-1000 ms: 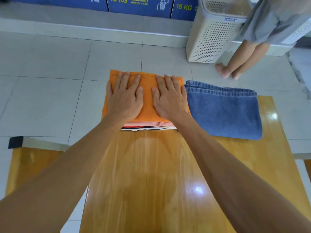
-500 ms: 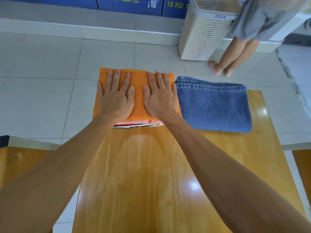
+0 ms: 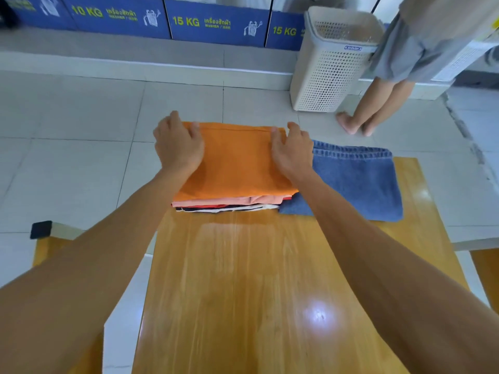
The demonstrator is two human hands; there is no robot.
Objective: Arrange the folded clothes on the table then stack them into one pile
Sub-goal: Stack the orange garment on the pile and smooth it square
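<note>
A pile of folded clothes (image 3: 237,163), with an orange piece on top and pink, red, black and white layers under it, sits at the far end of the wooden table (image 3: 256,292). My left hand (image 3: 178,144) grips the pile's far left side, thumb on top and fingers curled over the edge. On the far right side my right hand (image 3: 293,149) holds the pile the same way. Folded blue jeans (image 3: 356,182) lie flat to the right, and their near left corner touches the pile.
A white perforated laundry basket (image 3: 332,66) stands on the tiled floor beyond the table. A person's bare legs (image 3: 378,106) are beside it. Blue washer panels (image 3: 210,22) line the back wall. Part of a wooden bench (image 3: 43,247) shows at the left.
Both hands have left the top of the orange piece, where they lay flat, and spread apart to the pile's left and right sides, fingers now curled over its edges.
</note>
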